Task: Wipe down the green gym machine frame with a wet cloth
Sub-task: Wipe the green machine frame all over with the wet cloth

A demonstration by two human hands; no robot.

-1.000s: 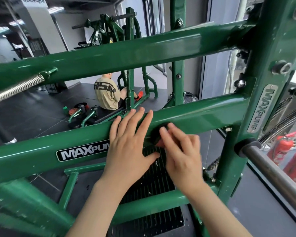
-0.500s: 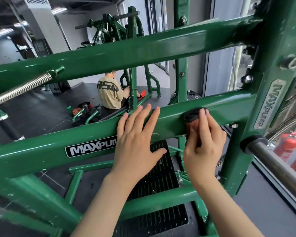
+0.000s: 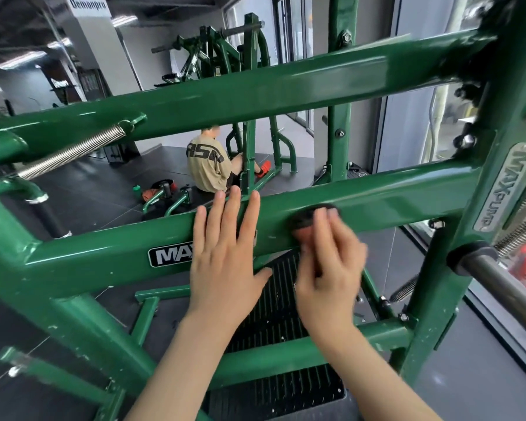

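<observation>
Mid-wipe on frame crossbar [image 3: 392, 196]: right hand [image 3: 328, 268] presses bunched dark cloth [image 3: 305, 223] to it, left hand [image 3: 225, 253] flat, fingers straight, bracing; next, likely sweep cloth along bar

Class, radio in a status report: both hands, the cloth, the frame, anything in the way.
Left hand flat on frame bar. Right hand presses dark cloth to bar, blurred. Nothing in the way.
</observation>
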